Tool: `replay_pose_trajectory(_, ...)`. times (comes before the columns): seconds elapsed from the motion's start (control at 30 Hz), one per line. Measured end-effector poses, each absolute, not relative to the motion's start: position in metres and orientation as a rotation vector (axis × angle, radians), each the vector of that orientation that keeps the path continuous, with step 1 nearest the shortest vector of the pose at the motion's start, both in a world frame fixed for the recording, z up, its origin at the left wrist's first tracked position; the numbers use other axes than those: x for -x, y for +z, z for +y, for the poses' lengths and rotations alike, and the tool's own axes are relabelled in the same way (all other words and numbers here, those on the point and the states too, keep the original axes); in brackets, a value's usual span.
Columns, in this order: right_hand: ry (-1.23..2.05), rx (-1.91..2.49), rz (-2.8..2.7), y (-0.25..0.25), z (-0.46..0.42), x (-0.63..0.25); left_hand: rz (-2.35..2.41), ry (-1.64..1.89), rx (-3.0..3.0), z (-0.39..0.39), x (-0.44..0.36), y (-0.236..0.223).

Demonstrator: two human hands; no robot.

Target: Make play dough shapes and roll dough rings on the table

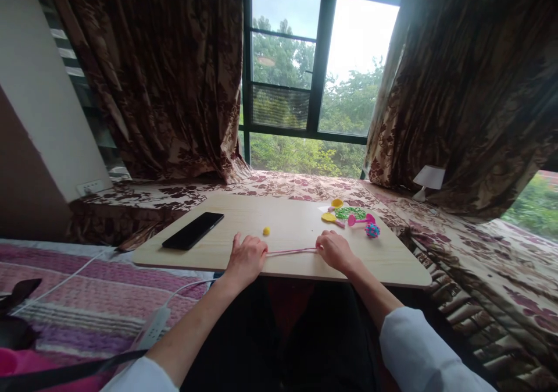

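The left hand [247,256] was closed, with one end of the visible stretch of a thin pink cord [291,251] pinched at its fingers. The right hand [336,252], closed too, gripped the other end. The cord ran nearly straight from the left hand's thumb side across to the right hand's, between the two and above the near edge of the pale wooden tabletop [265,209]; whether it touched the wood could not be told.

Just beyond the left hand, a little to its right, lay a small yellow ball [266,230], apart from the cord. Farther off to that hand's left lay a black touchscreen device [193,231], set at a slant. Beyond the right hand sat a yellow spoon-shaped piece [329,217], with a tangle of green string [349,212] behind it. To the right of that hand were a pink dumbbell-shaped toy [361,221] and a blue-and-pink knobbly ball [372,231].
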State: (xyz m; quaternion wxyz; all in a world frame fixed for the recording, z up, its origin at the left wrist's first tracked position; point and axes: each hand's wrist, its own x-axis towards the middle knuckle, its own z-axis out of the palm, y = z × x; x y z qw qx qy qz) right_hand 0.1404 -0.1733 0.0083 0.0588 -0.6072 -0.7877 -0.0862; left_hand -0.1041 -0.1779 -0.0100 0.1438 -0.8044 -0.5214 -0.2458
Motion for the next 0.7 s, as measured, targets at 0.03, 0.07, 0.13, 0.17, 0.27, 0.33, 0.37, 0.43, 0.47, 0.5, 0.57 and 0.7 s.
replay_pose_trajectory(0.03, -0.271, 1.831, -2.392, 0.009, -0.179, -0.141, -1.475, -0.72, 2.324, -0.178, 0.106, -0.008)
replay_pose_trajectory(0.07, -0.28, 1.82, -2.401, 0.01, -0.184, -0.141, -1.453, -0.729, 2.33, -0.179, 0.108, -0.006)
replay_pose_trajectory(0.13, -0.292, 1.79, -2.428, 0.01, -0.194, -0.142, -1.436, -0.714, 2.35, -0.182, 0.112, -0.004)
replay_pose_trajectory(0.17, -0.293, 1.774, -2.443, 0.01, -0.198, -0.141, -1.436, -0.691, 2.367, -0.183, 0.113, -0.003)
replay_pose_trajectory(0.27, -0.289, 1.747, -2.47, 0.011, -0.206, -0.139, -1.436, -0.661, 2.37, -0.191, 0.108, -0.002)
replay_pose_trajectory(0.33, -0.309, 1.721, -2.458, 0.012, -0.209, -0.137, -1.424, -0.699, 2.335, -0.197, 0.096, -0.002)
replay_pose_trajectory(0.37, -0.321, 1.696, -2.45, 0.013, -0.21, -0.135, -1.41, -0.715, 2.331, -0.2, 0.088, -0.003)
replay_pose_trajectory(0.43, -0.33, 1.635, -2.445, 0.012, -0.211, -0.13, -1.362, -0.71, 2.379, -0.205, 0.07, -0.007)
replay_pose_trajectory(0.47, -0.321, 1.606, -2.452, 0.011, -0.212, -0.127, -1.338, -0.695, 2.411, -0.206, 0.062, -0.01)
replay_pose_trajectory(0.5, -0.305, 1.587, -2.462, 0.009, -0.212, -0.124, -1.331, -0.672, 2.44, -0.207, 0.054, -0.013)
replay_pose_trajectory(0.57, -0.276, 1.566, -2.477, 0.004, -0.214, -0.119, -1.343, -0.632, 2.476, -0.209, 0.044, -0.019)
replay_pose_trajectory(0.7, -0.312, 1.519, -2.497, -0.006, -0.218, -0.112, -1.341, -0.592, 2.506, -0.216, 0.041, -0.027)
